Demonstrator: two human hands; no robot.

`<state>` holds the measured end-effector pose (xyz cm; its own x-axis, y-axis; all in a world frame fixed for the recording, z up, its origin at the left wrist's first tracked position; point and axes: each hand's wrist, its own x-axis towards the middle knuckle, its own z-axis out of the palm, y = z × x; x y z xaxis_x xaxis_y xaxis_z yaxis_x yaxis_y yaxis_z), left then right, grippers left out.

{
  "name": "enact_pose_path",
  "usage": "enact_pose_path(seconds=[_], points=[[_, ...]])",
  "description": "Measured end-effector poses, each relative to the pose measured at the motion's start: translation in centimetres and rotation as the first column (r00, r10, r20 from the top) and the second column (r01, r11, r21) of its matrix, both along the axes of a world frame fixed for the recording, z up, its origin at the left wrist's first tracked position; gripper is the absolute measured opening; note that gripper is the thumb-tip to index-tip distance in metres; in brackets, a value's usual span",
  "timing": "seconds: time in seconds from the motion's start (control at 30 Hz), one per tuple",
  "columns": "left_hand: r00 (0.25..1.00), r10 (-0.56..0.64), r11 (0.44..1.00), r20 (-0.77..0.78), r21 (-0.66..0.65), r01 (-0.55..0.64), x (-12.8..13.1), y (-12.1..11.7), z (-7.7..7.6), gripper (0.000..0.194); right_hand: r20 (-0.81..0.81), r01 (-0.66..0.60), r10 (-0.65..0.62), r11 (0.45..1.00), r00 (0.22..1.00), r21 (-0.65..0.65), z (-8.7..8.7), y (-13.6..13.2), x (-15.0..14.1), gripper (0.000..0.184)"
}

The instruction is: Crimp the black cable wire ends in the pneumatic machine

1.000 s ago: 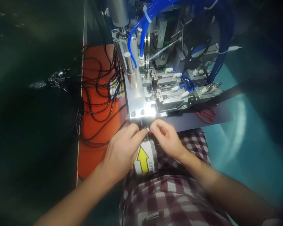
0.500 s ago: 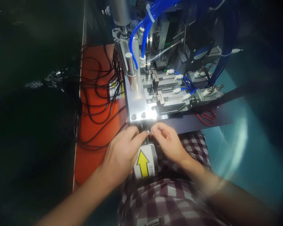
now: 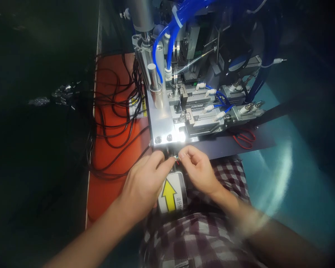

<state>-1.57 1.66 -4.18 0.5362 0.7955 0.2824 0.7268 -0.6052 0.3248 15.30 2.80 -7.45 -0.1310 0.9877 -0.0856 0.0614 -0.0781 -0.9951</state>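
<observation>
A: See, nearest the viewer, checked cloth (image 3: pixel 201 229); then a white label (image 3: pixel 180 190) bearing a yellow arrow. And beyond?
B: Note the small part (image 3: pixel 176 158): silvery, with a short red strand; too small for finer detail. Located between the fingertips, just before the machine's front edge.
A: Posed how, the hands?
B: Left hand (image 3: pixel 145 176): turned back-upward, thumb reaching to the part. Cannot tell whether gripping; fingertips hidden. Right hand (image 3: pixel 199 169): angled in from the opposite side, thumb and forefinger pinched together at the part. Cannot tell whether holding it.
A: Farther off?
B: Observe the metal machine (image 3: pixel 163 124) with blue tubes (image 3: pixel 171 48); to its left, black cables (image 3: pixel 117 143) across the orange desk (image 3: pixel 107 193).
</observation>
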Motion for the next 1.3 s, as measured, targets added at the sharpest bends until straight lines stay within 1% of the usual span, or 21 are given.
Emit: enact_pose_path(seconds=[0.27, 0.4, 0.47, 0.53, 0.6, 0.67, 0.77, 0.83, 0.87, 0.93, 1.07, 1.17, 1.3], points=[[1.000, -0.008, 1.000, -0.012, 0.014, 0.008, -0.1, -0.1, -0.1, 0.033, 0.113, -0.031, 0.020, 0.994, 0.993, 0.101, -0.7, -0.1, 0.5, 0.020], [1.000, -0.011, 1.000, -0.018, 0.000, 0.011, -0.2, -0.1, -0.1, 0.035, 0.180, -0.059, 0.031, 0.986, 0.983, 0.154, -0.7, 0.0, 0.6, 0.020], [1.000, -0.017, 1.000, -0.020, -0.005, 0.016, -0.3, 0.0, -0.1, 0.036, 0.141, -0.052, 0.036, 0.992, 0.989, 0.111, -0.5, 0.1, 0.5, 0.020], [1.000, -0.017, 1.000, -0.022, -0.005, 0.017, -0.2, 0.0, -0.1, 0.036, 0.078, -0.031, 0.029, 0.999, 0.997, 0.029, -0.2, 0.2, 0.4, 0.021], [1.000, -0.017, 1.000, -0.026, -0.010, 0.016, -0.2, 0.1, 0.0, 0.037, 0.070, -0.023, 0.025, 0.999, 0.997, -0.028, 0.2, 0.2, 0.3, 0.023], [0.999, -0.015, 1.000, -0.031, -0.018, 0.015, -0.2, 0.1, 0.1, 0.038, 0.146, -0.031, 0.035, 0.999, 0.989, -0.031, 0.7, 0.2, 0.3, 0.025], [0.999, -0.021, 1.000, -0.029, -0.017, 0.021, -0.2, 0.1, 0.1, 0.038, 0.325, -0.073, 0.057, 0.997, 0.944, 0.037, 1.2, 0.1, 0.6, 0.024], [0.999, -0.024, 1.000, -0.027, -0.014, 0.024, -0.2, 0.0, 0.1, 0.038, 0.383, -0.107, 0.067, 0.991, 0.921, 0.084, 1.1, 0.1, 0.8, 0.022], [0.999, -0.025, 1.000, -0.028, -0.016, 0.025, -0.2, 0.0, 0.1, 0.038, 0.378, -0.115, 0.068, 0.988, 0.923, 0.104, 0.9, 0.2, 0.9, 0.022], [0.999, -0.025, 0.999, -0.033, -0.022, 0.025, -0.2, 0.1, 0.1, 0.038, 0.319, -0.114, 0.069, 0.985, 0.945, 0.126, 0.3, 0.2, 0.9, 0.022], [0.999, -0.023, 1.000, -0.033, -0.022, 0.022, -0.2, 0.1, 0.1, 0.038, 0.215, -0.096, 0.068, 0.988, 0.974, 0.119, -0.7, 0.3, 0.8, 0.022], [0.999, -0.024, 1.000, -0.036, -0.017, 0.023, -0.3, 0.0, 0.0, 0.038, 0.155, -0.065, 0.056, 0.996, 0.986, 0.058, -0.5, 0.2, 0.5, 0.022], [0.999, -0.020, 1.000, -0.043, -0.013, 0.020, -0.2, 0.0, 0.1, 0.038, 0.024, -0.031, 0.033, 0.996, 0.999, -0.085, 0.0, 0.3, 0.4, 0.023]])
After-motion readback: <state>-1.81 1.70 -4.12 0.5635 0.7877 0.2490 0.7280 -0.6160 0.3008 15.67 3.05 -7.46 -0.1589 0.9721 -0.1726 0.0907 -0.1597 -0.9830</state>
